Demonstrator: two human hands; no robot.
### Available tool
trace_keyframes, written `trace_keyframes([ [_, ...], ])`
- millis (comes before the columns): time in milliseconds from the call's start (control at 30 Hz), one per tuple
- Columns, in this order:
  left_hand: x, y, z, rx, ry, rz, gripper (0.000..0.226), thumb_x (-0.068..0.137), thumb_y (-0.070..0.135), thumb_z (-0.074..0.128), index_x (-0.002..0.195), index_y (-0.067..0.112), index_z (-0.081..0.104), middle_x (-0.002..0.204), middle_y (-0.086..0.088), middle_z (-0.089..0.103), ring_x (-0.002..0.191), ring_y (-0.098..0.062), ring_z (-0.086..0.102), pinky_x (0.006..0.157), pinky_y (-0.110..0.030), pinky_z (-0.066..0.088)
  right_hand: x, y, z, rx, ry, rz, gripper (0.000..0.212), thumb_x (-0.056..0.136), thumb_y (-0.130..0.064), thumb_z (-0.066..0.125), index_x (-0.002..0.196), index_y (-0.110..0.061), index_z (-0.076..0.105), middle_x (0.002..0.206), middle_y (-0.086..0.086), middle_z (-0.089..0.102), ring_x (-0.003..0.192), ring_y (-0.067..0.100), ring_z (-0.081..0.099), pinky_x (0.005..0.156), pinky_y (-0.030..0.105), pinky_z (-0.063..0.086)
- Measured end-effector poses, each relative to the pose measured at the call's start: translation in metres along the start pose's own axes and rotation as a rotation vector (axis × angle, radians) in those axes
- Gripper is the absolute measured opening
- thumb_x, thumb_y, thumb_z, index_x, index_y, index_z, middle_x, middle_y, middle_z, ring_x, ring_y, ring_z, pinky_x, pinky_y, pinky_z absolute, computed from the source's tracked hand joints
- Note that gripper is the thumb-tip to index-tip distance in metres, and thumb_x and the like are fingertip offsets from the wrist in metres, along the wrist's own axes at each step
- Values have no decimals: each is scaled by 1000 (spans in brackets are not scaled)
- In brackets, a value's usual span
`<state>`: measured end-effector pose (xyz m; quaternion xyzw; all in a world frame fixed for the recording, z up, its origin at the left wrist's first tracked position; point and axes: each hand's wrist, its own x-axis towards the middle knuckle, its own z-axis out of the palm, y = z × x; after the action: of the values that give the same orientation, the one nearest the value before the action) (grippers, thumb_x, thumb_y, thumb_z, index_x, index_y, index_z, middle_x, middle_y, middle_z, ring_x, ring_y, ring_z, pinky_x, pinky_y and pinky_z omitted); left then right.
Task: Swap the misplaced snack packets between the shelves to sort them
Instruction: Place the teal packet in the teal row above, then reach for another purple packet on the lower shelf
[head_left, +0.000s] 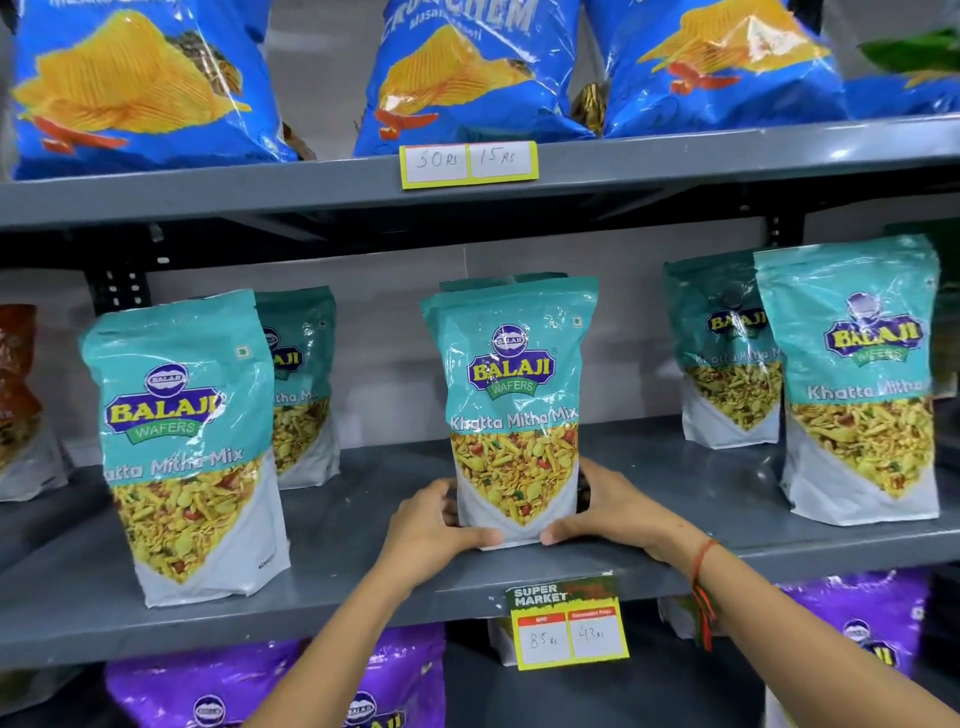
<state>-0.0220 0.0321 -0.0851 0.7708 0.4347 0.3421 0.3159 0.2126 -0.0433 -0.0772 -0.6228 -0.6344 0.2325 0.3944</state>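
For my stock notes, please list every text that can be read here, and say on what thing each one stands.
"BALAJI WAFERS", "Khatta Mitha Mix": teal packet held by left hand and right hand.
"50 Rs", "15 Rs": upper price tag.
"SUPER MARKET", "85 Rs", "43 Rs": lower price tag; its small red headings are blurred.
Blue chip bags: name cut off, unreadable.
"BALAJI", part-hidden: purple packets.

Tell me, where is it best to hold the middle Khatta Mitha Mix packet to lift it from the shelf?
Probably low on both side edges, from the front: the packet stands upright, and the left hand and right hand already flank its base.
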Motion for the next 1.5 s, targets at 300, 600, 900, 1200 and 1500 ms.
trace_keyframes([
  [300,5,11,16,29,-1,6,74,50,46,89,115,28,59,111,9,72,95,-8,69,92,-38,56,1,11,-16,36,-31,60,82,56,-28,95,123,-42,51,123,-18,65,117,5,60,107,31,47],
  [600,-11,18,9,-23,59,50,81,54,41,89,125,22,57,119,1,71,98,-10,69,94,-36,55,-13,6,-12,148,0,64,100,58,-31,95,139,-30,35,138,-3,60,120,11,62,106,34,49],
  [900,-69,18,-23,-205,348,123,79,56,46,86,126,21,59,113,-2,72,101,-10,69,97,-39,54,-61,-45,29,251,651,-174,100,63,-52,84,146,-22,38,142,4,50,123,15,53,103,29,43],
  [1200,-152,-69,-37,-311,552,7,37,72,28,82,106,23,69,97,0,74,91,-10,72,85,-28,55,-129,-46,150,33,655,-423,47,79,-30,79,121,-15,63,114,-8,61,107,13,55,98,12,35],
  [1500,-189,-232,0,-216,287,-450,48,72,12,82,116,9,64,111,-20,70,89,-25,68,88,-40,55,-112,66,257,108,147,17,58,75,-42,80,126,-29,56,105,-12,64,92,6,62,80,15,49],
])
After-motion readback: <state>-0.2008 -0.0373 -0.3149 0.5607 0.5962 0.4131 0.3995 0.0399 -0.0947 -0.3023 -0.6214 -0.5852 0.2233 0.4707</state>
